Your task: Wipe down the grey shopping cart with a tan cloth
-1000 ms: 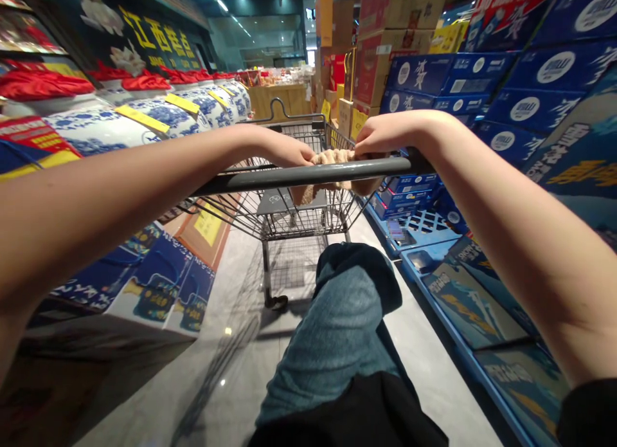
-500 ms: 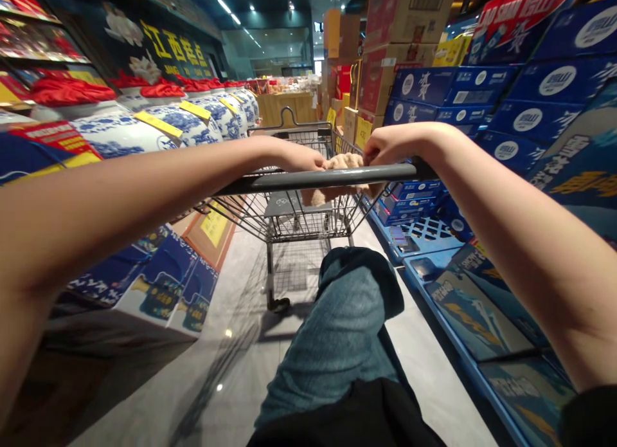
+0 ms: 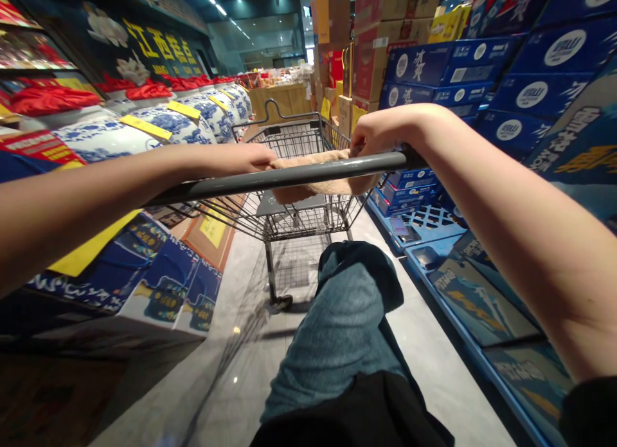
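Note:
A grey shopping cart handle (image 3: 308, 172) crosses in front of me. Just beyond it, a tan fuzzy cloth (image 3: 315, 159) is stretched between my two hands, and part of it also shows below the bar. My left hand (image 3: 258, 155) is closed on the cloth's left end, its wrist over the handle. At the other end my right hand (image 3: 373, 133) grips the cloth with curled fingers, partly turned away from view. The wire cart basket (image 3: 308, 225) stretches ahead, with a dark grey panel (image 3: 289, 204) inside it.
Blue-and-white jars (image 3: 159, 122) with red cloth tops line the left, above gift boxes (image 3: 168, 286). Stacked blue cartons (image 3: 434, 64) and a blue pallet (image 3: 424, 231) stand close on the right. Tall brown cartons (image 3: 393, 54) and a wooden counter (image 3: 279, 103) lie ahead.
My left hand has moved left, away from my right hand. The bunched tan cloth is now pulled out longer between them. The handle is tilted slightly more in view.

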The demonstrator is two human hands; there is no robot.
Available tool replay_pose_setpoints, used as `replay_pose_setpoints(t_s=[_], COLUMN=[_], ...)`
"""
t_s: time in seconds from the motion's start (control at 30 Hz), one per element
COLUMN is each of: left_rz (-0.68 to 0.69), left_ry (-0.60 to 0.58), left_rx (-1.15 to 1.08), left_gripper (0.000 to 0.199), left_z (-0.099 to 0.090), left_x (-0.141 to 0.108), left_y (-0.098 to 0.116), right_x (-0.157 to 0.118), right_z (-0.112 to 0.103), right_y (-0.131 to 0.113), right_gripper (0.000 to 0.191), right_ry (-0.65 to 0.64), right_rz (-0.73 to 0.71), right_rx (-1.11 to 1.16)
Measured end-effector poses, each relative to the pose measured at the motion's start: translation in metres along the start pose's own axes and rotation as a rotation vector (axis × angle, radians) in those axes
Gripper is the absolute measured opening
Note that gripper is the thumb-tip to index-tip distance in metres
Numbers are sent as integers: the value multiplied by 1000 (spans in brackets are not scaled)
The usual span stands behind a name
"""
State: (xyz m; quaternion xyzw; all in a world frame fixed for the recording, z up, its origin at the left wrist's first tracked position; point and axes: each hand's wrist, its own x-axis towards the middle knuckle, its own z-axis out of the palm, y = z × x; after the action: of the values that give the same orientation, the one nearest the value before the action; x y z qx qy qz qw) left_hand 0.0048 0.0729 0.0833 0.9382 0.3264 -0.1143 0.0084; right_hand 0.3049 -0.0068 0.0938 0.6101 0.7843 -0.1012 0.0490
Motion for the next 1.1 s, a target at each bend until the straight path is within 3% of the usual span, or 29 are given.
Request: replay_pose_setpoints(t_s=[0.07, 0.17, 0.3, 0.5, 0.57, 0.73, 0.83, 0.93, 1.1], left_rz=[-69, -152, -235, -365, -373, -351, -297, -223, -74], left_ry=[-29, 20, 25, -103, -97, -116, -167, -209, -223], left_rx=[-57, -90, -132, -153, -176, -120, -37, 27, -54], left_gripper=[46, 46, 51, 65, 67, 62, 49, 35, 37], left_z=[3, 8, 12, 17, 21, 23, 13, -2, -24], left_x=[-18, -40, -58, -87, -98, -94, -68, -37, 3], left_y=[-13, -35, -60, -91, -100, -111, -91, -45, 27], right_x=[0, 2, 1, -4, -2, 0, 0, 3, 13], right_z=[-1, -1, 0, 1, 2, 2, 1, 2, 4], right_y=[1, 1, -2, -6, -6, -9, -10, -5, 9], right_gripper=[43, 41, 40, 34, 33, 32, 30, 29, 42], right_ry=[8, 12, 14, 19, 36, 18, -9, -28, 5], right_rz=[-27, -30, -26, -31, -42, -31, -45, -61, -89], right_rx=[-4, -31, -84, -74, -97, -69, -25, -11, -13])
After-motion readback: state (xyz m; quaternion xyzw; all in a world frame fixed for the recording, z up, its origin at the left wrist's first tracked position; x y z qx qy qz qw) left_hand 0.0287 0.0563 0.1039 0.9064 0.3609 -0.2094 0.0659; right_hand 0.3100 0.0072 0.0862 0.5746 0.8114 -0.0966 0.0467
